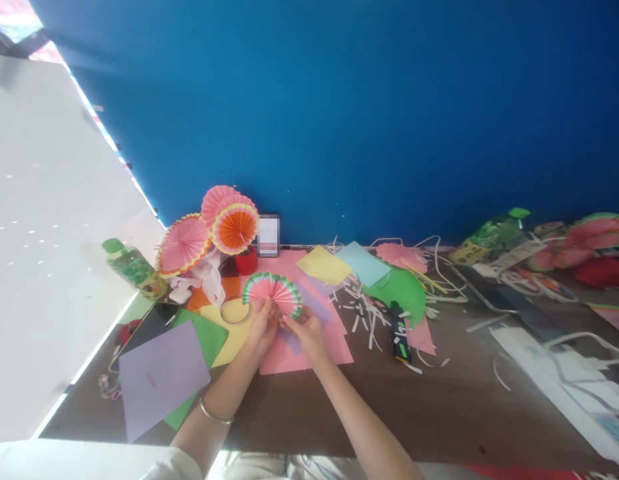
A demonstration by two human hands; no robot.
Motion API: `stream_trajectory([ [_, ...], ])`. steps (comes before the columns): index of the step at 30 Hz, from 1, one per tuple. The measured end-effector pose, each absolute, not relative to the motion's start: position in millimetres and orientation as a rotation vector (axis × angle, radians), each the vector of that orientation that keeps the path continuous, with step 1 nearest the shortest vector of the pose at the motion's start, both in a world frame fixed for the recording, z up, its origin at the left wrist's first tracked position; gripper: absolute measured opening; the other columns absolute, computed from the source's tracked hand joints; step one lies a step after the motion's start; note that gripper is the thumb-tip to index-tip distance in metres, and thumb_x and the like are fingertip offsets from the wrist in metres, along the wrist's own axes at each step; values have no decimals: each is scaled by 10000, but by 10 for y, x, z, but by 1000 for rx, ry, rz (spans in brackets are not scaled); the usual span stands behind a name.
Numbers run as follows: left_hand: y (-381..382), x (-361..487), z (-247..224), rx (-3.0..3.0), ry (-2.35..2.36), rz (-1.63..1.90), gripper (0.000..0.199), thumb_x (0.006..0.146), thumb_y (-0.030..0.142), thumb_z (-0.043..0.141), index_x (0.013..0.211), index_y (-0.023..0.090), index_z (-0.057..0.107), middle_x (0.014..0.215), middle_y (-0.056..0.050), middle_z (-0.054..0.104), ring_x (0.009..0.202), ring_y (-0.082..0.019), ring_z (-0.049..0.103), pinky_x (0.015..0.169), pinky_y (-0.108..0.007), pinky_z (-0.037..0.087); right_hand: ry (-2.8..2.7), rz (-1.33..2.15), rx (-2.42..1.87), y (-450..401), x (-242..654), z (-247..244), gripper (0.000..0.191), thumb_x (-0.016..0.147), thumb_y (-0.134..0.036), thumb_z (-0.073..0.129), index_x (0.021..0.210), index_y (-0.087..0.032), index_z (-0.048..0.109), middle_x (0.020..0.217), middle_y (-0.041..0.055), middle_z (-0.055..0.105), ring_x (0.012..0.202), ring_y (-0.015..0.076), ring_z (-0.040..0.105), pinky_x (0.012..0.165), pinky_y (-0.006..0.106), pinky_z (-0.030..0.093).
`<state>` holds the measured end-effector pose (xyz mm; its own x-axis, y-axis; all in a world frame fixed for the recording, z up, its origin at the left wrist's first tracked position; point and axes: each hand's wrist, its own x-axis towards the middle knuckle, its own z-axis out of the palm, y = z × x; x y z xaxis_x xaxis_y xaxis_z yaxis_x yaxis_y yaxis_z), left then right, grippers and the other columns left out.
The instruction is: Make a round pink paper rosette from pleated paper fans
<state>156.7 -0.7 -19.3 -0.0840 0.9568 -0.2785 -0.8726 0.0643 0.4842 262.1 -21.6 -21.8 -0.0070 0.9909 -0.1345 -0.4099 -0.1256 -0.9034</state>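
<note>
A pleated paper fan point(272, 291), pink with a green-and-white scalloped edge, is spread in a half circle between my two hands. My left hand point(263, 325) pinches its lower middle, the fingers closed on the folds. At the fan's lower right, my right hand point(305, 331) grips the paper between thumb and fingers. Beneath both hands lie pink paper sheets point(334, 343) and a lilac one. A roll of tape point(235, 312) rests on yellow paper just left of the fan. The fingertips are partly hidden behind the folds.
Finished round paper fans point(234, 227) stand at the back left near a green-capped bottle point(134, 267). A lilac sheet point(164, 377) lies front left. White paper strips point(372, 313) and a dark cutter point(400, 337) sit right of my hands. A power strip point(564, 387) occupies the right.
</note>
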Motion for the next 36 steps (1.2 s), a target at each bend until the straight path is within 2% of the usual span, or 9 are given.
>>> stream_trajectory([
  [4,-12,1549,-171,237,692,1460,306,569,245,775,646,165,490,591,55,549,581,-65,570,582,-176,430,-1062,1421,-1043,-269,2656,-63,458,580,-290,743,996,-176,590,991,77,661,946,244,607,856,394,473],
  [8,-26,1541,-103,330,770,1420,265,574,228,771,657,140,535,595,36,573,570,-65,566,586,-173,429,-1062,1360,-1022,-246,2806,64,397,679,-328,669,1045,-200,585,1102,71,619,1045,236,554,896,374,436],
  [11,-44,1566,-65,404,780,1381,252,549,204,781,662,130,567,626,18,602,596,-81,579,624,-191,445,-1032,1261,-1055,-197,2912,78,301,705,-339,644,968,-194,620,1026,65,647,979,224,581,873,364,440],
  [15,-86,1584,-34,535,799,1319,266,547,217,777,752,137,627,746,-35,661,690,-148,621,684,-258,473,-1023,1169,-1161,-168,2944,50,222,677,-341,666,832,-183,651,859,51,676,833,207,612,784,347,470],
  [18,-125,1566,26,631,957,1303,230,533,207,782,697,125,644,698,-55,668,666,-185,628,655,-280,481,-1086,1196,-1148,-170,2912,25,211,663,-337,675,805,-182,657,827,51,678,809,204,613,759,336,475],
  [21,-151,1561,126,592,1068,1328,191,521,196,787,598,126,628,593,-41,641,601,-186,614,618,-284,479,-1110,1200,-1133,-172,2887,-8,197,652,-331,684,778,-186,643,788,40,670,766,189,611,715,313,478],
  [30,-157,1640,248,382,1036,1412,199,518,164,787,557,127,595,562,-4,617,587,-156,600,665,-283,481,-1133,1212,-1148,-183,2872,-7,212,654,-375,670,694,-177,605,670,20,612,656,162,562,594,264,456],
  [36,-113,1665,46,305,841,1486,227,536,151,777,648,133,580,626,16,619,600,-117,602,670,-255,475,-1188,1204,-1127,-181,2862,-25,216,679,-386,651,707,-179,596,687,19,605,663,154,551,605,259,447],
])
